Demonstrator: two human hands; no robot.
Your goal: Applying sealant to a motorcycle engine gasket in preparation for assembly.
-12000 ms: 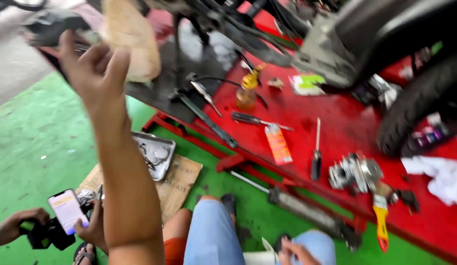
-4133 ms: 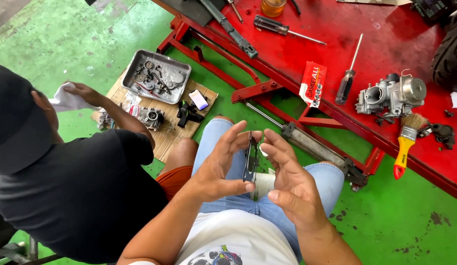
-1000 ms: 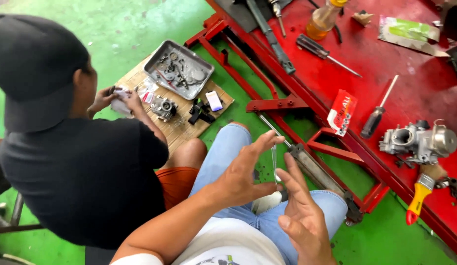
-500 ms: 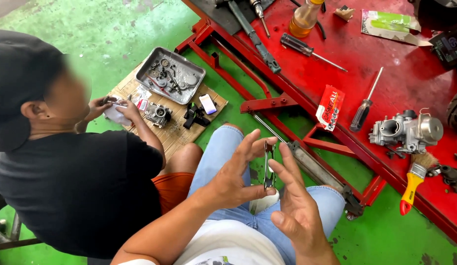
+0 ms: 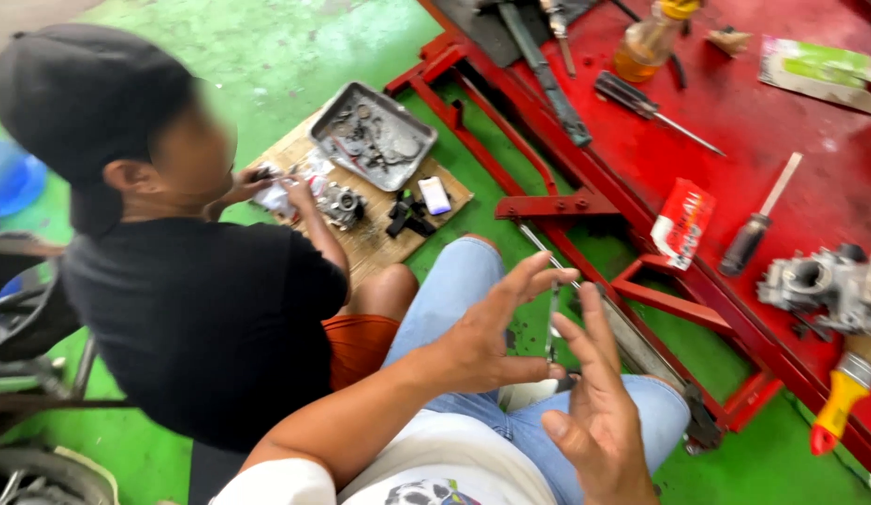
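Note:
My left hand (image 5: 487, 327) and my right hand (image 5: 595, 411) are raised over my lap, palms facing each other with the fingers spread. A thin upright metal rod (image 5: 551, 323) is pinched between them, near my left thumb and right fingertips. My blue jeans (image 5: 454, 290) are below the hands. A person in a black shirt (image 5: 192, 318) and black cap sits close on my left. Their hands are on small engine parts (image 5: 340, 204) on a wooden board (image 5: 379, 245).
A metal tray (image 5: 373, 136) of small parts lies on the board. On the right, a red platform (image 5: 810, 122) carries screwdrivers (image 5: 755, 229), a bottle (image 5: 649, 42), a red packet (image 5: 682, 223), a carburettor (image 5: 822, 285) and a yellow-handled brush (image 5: 840, 402). The floor (image 5: 267, 47) is green.
The view has shifted slightly and my hands sit lower right in it. They stay together around the thin rod. The person beside me has turned their head while handling parts on the board.

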